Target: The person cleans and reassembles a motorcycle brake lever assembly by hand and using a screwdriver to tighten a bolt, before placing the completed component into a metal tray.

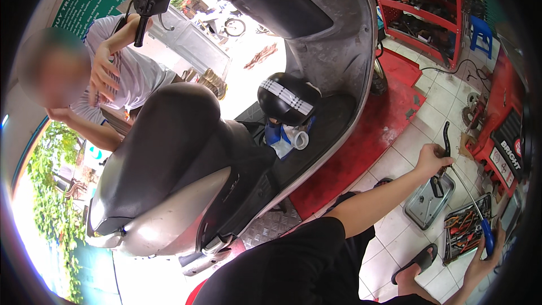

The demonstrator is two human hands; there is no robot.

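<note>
My left hand [435, 161] is closed around a black lever [446, 135], which looks like a scooter brake lever and points upward out of my fist. Lower right, my right hand [489, 251] wraps the blue handle of a screwdriver [486, 236]. Its long shaft slants up toward the fingers of my left hand; whether the tip touches the lever is hidden. Below my left hand shows another black piece, over a shallow metal tray [424, 221]. Beside that tray, a case of hand tools [470, 225] holds several pliers with red and orange grips.
A scooter [169, 152] stands on a red lift platform [367, 161], with a black helmet [286, 99] on its footboard. Behind the seat is another person [132, 62], hands raised. Red shelving [420, 8], a blue stool [481, 36] and a red machine [499, 141] stand at right.
</note>
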